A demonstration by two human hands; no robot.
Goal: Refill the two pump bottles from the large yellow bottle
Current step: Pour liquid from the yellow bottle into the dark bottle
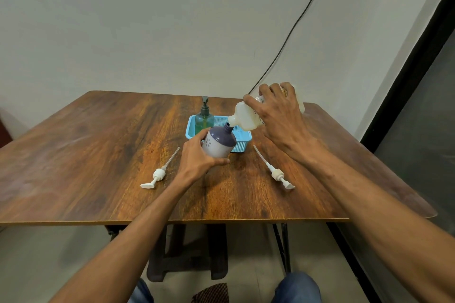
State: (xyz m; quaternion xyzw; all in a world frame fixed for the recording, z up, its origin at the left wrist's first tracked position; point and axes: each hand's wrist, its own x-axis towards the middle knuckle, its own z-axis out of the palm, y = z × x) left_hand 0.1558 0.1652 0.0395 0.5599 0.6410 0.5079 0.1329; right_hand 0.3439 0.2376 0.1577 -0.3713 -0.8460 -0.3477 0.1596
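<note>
My right hand (278,115) grips the large pale-yellow bottle (243,117), tipped down to the left so its mouth meets the neck of a purple-and-white pump bottle (220,141). My left hand (197,157) holds that bottle, lifted and tilted toward the yellow one, with its pump removed. A green pump bottle (204,118) with a dark pump head stands upright in the blue basket (240,145). Two white pump heads with long tubes lie on the table, one at the left (157,176) and one at the right (277,173).
The wooden table (98,155) stands against a pale wall. A black cable (290,32) runs down the wall behind the basket. A dark panel (418,118) stands at the right of the table. My knees show below the front edge.
</note>
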